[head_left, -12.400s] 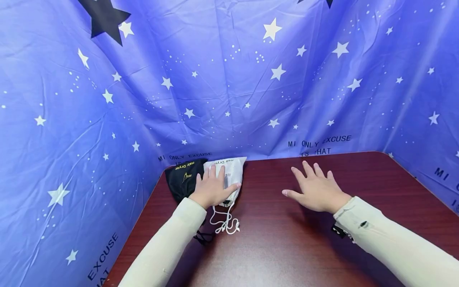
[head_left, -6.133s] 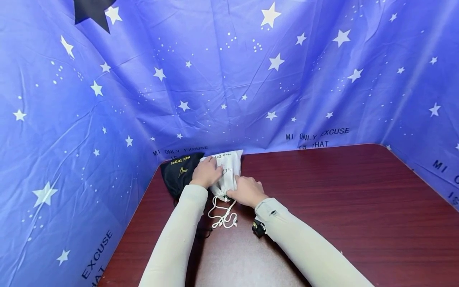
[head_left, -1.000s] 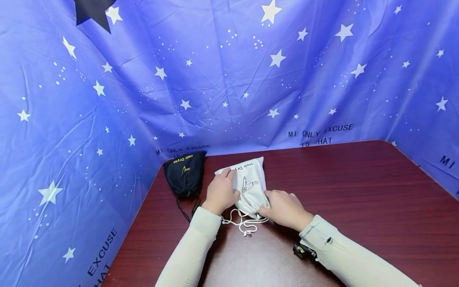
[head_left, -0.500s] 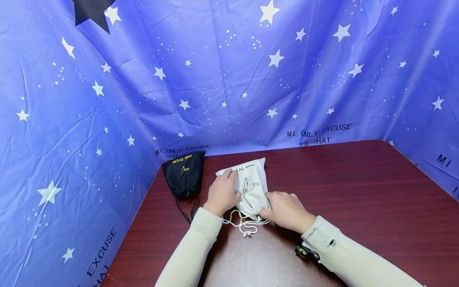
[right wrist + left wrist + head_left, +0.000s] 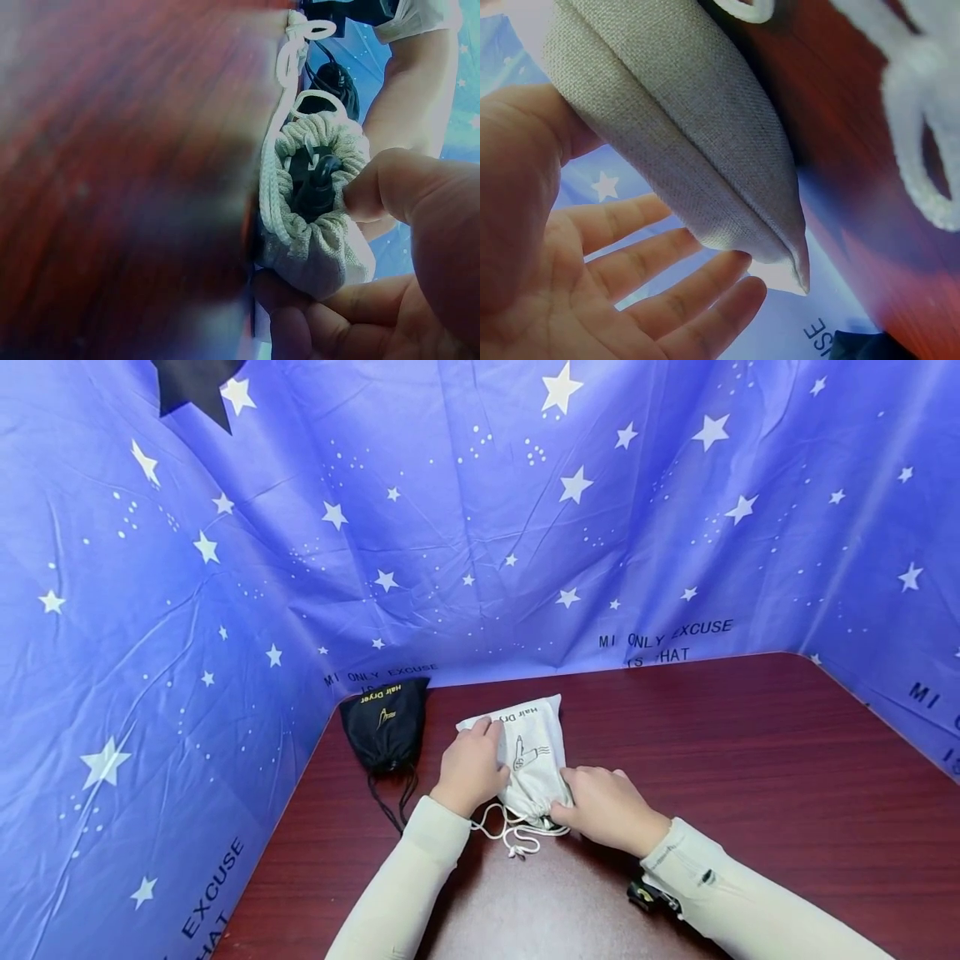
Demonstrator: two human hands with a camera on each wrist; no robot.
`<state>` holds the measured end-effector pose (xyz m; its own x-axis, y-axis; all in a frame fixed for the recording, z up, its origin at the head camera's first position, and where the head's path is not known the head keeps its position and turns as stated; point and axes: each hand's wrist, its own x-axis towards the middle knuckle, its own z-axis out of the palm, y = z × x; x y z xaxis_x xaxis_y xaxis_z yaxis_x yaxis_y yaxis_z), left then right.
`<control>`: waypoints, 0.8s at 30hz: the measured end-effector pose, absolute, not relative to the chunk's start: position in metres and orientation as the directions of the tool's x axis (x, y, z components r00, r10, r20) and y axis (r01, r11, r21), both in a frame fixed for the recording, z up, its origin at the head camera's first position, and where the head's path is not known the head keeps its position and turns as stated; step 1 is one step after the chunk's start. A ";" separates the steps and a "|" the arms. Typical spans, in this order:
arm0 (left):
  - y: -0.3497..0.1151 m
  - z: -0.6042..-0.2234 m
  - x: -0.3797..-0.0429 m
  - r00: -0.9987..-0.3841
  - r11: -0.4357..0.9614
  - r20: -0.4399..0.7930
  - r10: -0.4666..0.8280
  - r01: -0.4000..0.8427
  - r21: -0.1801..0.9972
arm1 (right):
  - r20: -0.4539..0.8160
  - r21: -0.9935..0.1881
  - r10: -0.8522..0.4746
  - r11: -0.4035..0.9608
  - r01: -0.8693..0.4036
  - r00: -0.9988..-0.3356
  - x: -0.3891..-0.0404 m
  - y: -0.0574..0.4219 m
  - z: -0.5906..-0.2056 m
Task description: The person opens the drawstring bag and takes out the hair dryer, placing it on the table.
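Note:
A white drawstring bag (image 5: 534, 760) printed "Hair Dryer" lies on the table with its gathered mouth toward me. My left hand (image 5: 471, 767) holds its left side; in the left wrist view the thumb and fingertips (image 5: 735, 262) touch the cloth, with a gap before the palm. On the opposite side my right hand (image 5: 611, 806) grips the bag near the mouth, thumb above and fingers below. The right wrist view shows a black plug (image 5: 315, 187) inside the puckered opening. White cords (image 5: 517, 839) trail from the bag onto the tabletop.
A black drawstring bag (image 5: 384, 731), also printed "Hair Dryer", lies at the table's back left corner, its black cords toward me. The dark red wooden table (image 5: 750, 760) extends to the right. Blue star-printed cloth (image 5: 480, 527) hangs behind and at both sides.
Both hands came onto the white bag and moved it right and toward me, away from the black bag. Over the last second it has shifted slightly farther right and nearer.

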<state>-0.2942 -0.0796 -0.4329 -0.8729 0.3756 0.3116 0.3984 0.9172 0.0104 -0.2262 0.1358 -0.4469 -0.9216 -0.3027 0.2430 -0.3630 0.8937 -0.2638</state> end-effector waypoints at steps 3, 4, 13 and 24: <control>-0.078 -0.432 -0.292 -0.869 0.915 0.314 0.383 0.404 0.003 | 0.247 -0.259 -0.304 0.895 -0.365 -0.920 -0.223 0.138 -0.447; -0.077 -0.432 -0.291 -0.867 0.914 0.316 0.384 0.406 0.002 | 0.247 -0.259 -0.302 0.895 -0.363 -0.921 -0.222 0.138 -0.447; -0.071 -0.429 -0.284 -0.860 0.913 0.322 0.396 0.405 -0.041 | 0.244 -0.252 -0.313 0.893 -0.372 -0.918 -0.214 0.144 -0.446; -0.068 -0.433 -0.283 -0.830 0.899 0.355 0.430 0.432 -0.078 | 0.272 -0.214 -0.322 0.898 -0.384 -0.907 -0.208 0.147 -0.446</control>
